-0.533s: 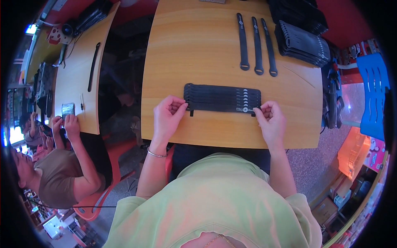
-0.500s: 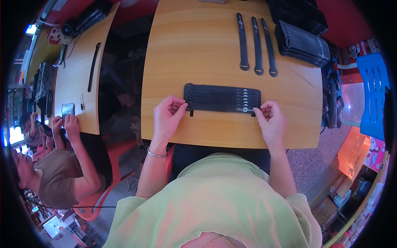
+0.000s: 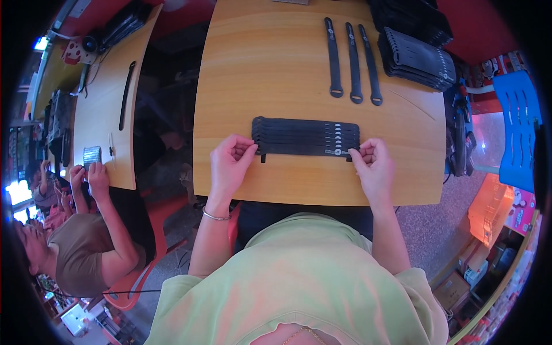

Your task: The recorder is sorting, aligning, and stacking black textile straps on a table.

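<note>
A fanned row of several black straps point(image 3: 296, 137), overlapping like shingles, lies flat on the wooden table in front of me. White printed marks line up near its right end. At the row's near left corner, my left hand point(image 3: 230, 167) has thumb and forefinger pinched on the end of the nearest strap. The same strap's right end is between the thumb and forefinger of my right hand point(image 3: 375, 168). Two small dark tabs stick out below the near edge, one close to each hand.
Farther off lie three loose black straps point(image 3: 352, 63), each with a slotted end. Beside them is a pile of black strap bundles point(image 3: 417, 60). A blue slotted plastic piece point(image 3: 513, 132) stands right of the table point(image 3: 253, 69). At left, a co-worker handles a small bundle at another table point(image 3: 106, 86).
The whole view has shifted slightly, so the table and straps sit a little farther left. Both hands keep their pinch at the two ends of the strap row.
</note>
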{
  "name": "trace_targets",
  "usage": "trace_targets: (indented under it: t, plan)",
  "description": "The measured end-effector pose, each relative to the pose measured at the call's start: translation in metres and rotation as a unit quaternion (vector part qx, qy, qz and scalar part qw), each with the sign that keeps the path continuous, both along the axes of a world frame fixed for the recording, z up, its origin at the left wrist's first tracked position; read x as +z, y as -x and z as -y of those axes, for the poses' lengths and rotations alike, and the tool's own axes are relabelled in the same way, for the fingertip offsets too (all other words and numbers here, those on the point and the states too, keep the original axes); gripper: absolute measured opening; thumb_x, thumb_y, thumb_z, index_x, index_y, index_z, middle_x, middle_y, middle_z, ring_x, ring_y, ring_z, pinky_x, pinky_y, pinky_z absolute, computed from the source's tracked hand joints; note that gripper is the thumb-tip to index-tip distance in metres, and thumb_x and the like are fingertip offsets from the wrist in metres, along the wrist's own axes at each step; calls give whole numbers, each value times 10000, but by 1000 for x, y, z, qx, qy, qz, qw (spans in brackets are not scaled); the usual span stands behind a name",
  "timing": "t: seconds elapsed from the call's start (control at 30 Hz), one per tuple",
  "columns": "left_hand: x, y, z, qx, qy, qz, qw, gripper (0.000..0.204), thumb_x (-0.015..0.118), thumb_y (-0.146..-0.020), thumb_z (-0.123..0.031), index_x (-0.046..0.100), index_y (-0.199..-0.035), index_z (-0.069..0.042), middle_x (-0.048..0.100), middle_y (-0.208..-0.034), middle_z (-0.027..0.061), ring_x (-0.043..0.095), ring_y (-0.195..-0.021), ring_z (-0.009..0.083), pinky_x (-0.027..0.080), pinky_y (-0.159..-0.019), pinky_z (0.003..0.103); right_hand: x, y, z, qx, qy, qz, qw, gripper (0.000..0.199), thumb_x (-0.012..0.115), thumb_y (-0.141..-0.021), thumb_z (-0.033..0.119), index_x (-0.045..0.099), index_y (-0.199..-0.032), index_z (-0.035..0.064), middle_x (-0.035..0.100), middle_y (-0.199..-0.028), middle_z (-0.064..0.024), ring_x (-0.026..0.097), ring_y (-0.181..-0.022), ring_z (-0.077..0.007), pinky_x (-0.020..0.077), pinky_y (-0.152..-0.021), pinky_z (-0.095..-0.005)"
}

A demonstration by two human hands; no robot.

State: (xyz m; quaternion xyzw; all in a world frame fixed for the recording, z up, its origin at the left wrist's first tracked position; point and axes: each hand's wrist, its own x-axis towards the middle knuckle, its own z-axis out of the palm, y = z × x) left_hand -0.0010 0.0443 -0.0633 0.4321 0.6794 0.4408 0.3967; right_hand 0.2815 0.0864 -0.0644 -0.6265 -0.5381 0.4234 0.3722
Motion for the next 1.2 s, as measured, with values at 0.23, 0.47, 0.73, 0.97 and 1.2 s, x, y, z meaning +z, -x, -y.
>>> trace_targets:
  t: [0.23,0.47,0.73,0.97,1.2]
  plan:
    - [-3,1,1,-1,-2,1,1000,59,668,-813,21,615,-839,14,616,-703,0,545,-617,31,448,-565,169,-1,0,1,-1,-6,5,1000,236,726,-779,34,512,-878,23,552,-702,-15,532,-575,-72,446,-515,-220]
    - [-3,0,1,2,0,-3,1000,59,670,-811,23,613,-829,17,615,-701,1,539,-610,30,444,-558,168,3,3,1,-3,-9,17,1000,217,720,-782,35,528,-880,26,562,-697,-19,527,-566,-72,443,-510,-222]
    - [-5,-2,1,8,-23,-20,1000,63,669,-803,33,612,-823,18,610,-694,4,536,-603,33,443,-553,170,-1,0,1,10,-17,14,1000,147,702,-789,20,557,-809,19,564,-716,-25,529,-573,-82,437,-508,-222]
    - [1,-9,1,-1,-59,-109,992,94,666,-780,46,620,-851,5,552,-784,44,527,-589,78,428,-522,195,5,-2,2,0,-10,-15,1000,102,649,-831,11,555,-870,16,532,-805,-28,526,-580,-79,439,-492,-221]
    - [21,-22,5,-3,-145,-255,956,174,643,-792,51,627,-953,-13,529,-844,66,544,-638,107,425,-524,206,30,-3,-32,-11,-18,-53,998,93,579,-894,41,589,-985,25,574,-865,-23,525,-602,-65,453,-537,-204]
